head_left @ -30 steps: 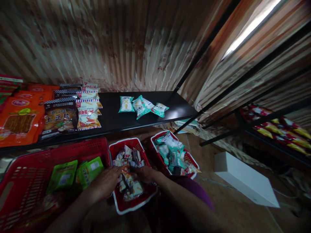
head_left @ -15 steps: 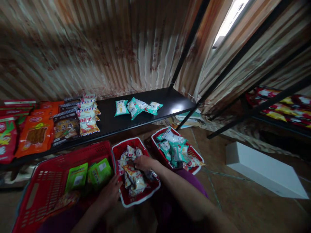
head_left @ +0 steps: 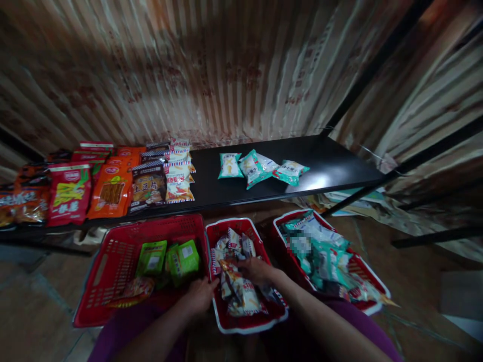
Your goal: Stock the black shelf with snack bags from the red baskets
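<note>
Several white, red and blue snack bags (head_left: pixel 245 296) fill the middle red basket (head_left: pixel 247 327). My right hand (head_left: pixel 256 270) reaches into that basket from the right, its fingers down among the bags; its fingertips are hidden, so what it grips cannot be made out. Resting at the basket's left rim is my left hand (head_left: pixel 202 296), fingers apart and holding nothing. Green packets (head_left: pixel 183 261) lie in the larger red basket (head_left: pixel 124 226) on the left. In the right-hand basket (head_left: pixel 373 276) are teal-and-white bags (head_left: pixel 326 259).
Behind the baskets runs a black shelf (head_left: pixel 339 161). Red, orange and brown snack bags (head_left: pixel 149 186) stand in rows at its left, and several teal bags (head_left: pixel 254 168) lie near its middle. Black metal posts (head_left: pixel 370 70) slant at the right; a white box (head_left: pixel 462 296) is on the floor.
The view has turned left, so the shelf and baskets appear further right and more snack bags show at the left. My right hand is still in the middle basket, my left hand still by its rim.
</note>
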`<state>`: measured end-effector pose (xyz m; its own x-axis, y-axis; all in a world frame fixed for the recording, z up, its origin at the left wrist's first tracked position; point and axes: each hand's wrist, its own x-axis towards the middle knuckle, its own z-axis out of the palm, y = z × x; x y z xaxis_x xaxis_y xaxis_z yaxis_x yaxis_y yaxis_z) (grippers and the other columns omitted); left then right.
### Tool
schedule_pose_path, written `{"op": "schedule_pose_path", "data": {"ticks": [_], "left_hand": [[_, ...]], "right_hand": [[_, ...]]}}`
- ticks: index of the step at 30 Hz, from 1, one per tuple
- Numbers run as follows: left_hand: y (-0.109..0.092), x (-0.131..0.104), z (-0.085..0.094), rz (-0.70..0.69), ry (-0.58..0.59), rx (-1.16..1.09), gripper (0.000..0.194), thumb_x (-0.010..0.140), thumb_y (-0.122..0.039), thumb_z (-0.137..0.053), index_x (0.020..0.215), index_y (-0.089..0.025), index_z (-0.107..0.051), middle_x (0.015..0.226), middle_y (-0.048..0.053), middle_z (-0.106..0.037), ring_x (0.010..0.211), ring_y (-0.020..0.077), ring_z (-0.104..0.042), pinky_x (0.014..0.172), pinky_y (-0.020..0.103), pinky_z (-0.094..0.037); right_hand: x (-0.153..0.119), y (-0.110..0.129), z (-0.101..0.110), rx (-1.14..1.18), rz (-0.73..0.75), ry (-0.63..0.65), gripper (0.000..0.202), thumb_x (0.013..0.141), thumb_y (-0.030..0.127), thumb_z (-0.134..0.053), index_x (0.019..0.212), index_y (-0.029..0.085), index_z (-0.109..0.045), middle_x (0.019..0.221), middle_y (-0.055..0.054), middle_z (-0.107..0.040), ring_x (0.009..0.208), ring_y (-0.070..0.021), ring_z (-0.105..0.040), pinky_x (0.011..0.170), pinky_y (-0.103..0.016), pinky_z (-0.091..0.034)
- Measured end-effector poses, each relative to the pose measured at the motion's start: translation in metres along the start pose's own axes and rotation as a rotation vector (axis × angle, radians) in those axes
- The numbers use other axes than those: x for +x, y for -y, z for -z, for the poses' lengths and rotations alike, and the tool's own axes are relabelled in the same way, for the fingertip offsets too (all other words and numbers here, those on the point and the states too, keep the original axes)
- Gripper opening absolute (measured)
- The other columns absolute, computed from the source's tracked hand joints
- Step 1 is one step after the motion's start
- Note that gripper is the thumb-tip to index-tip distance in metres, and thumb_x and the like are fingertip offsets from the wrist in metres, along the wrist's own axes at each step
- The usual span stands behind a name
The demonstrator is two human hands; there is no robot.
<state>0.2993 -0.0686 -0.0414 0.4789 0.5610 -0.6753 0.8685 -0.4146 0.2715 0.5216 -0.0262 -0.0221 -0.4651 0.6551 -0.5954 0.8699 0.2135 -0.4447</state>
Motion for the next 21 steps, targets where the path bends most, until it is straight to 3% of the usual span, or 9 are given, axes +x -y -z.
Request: {"op": "schedule_pose_path", "data": {"ticks": [6, 10, 14, 21], "left_hand": [[0.001, 0.001, -0.011, 0.037, 0.009, -0.023, 0.045, 0.084, -0.029, -0.036, 0.123, -0.013, -0.049, 0.105, 0.018, -0.065, 0.098, 0.0294, -0.062, 0.082, 0.041, -0.047], [0.011, -0.006, -0.012, 0.046, 0.014, -0.017, 0.050, 0.083, -0.030, -0.038, 0.131, -0.018, -0.041, 0.105, 0.016, -0.066, 0.097, 0.0288, -0.062, 0.081, 0.041, -0.047], [0.022, -0.007, -0.010, 0.089, -0.005, -0.011, 0.060, 0.084, -0.028, -0.035, 0.141, -0.014, -0.025, 0.106, 0.018, -0.066, 0.095, 0.0292, -0.063, 0.079, 0.042, -0.048], [0.033, -0.012, 0.000, 0.141, -0.009, -0.033, 0.058, 0.079, -0.025, -0.042, 0.134, -0.008, -0.038, 0.101, 0.022, -0.067, 0.093, 0.0320, -0.064, 0.080, 0.044, -0.048]], "right_hand": [[0.003, -0.009, 0.003, 0.046, 0.020, 0.006, 0.035, 0.079, 0.014, -0.046, 0.108, 0.022, -0.064, 0.092, -0.008, -0.071, 0.083, -0.0194, -0.065, 0.068, -0.023, -0.042], [0.009, -0.020, -0.002, 0.046, -0.005, 0.001, 0.033, 0.080, 0.015, -0.047, 0.108, 0.020, -0.063, 0.092, -0.007, -0.070, 0.083, -0.0184, -0.064, 0.069, -0.023, -0.041], [0.014, -0.023, -0.008, 0.018, -0.028, 0.024, 0.025, 0.081, 0.017, -0.047, 0.097, 0.018, -0.066, 0.090, -0.007, -0.069, 0.083, -0.0191, -0.063, 0.069, -0.024, -0.040], [0.010, -0.020, -0.005, -0.010, 0.002, 0.061, 0.025, 0.084, 0.018, -0.044, 0.100, 0.019, -0.063, 0.088, -0.006, -0.068, 0.080, -0.0174, -0.062, 0.066, -0.022, -0.039]]}}
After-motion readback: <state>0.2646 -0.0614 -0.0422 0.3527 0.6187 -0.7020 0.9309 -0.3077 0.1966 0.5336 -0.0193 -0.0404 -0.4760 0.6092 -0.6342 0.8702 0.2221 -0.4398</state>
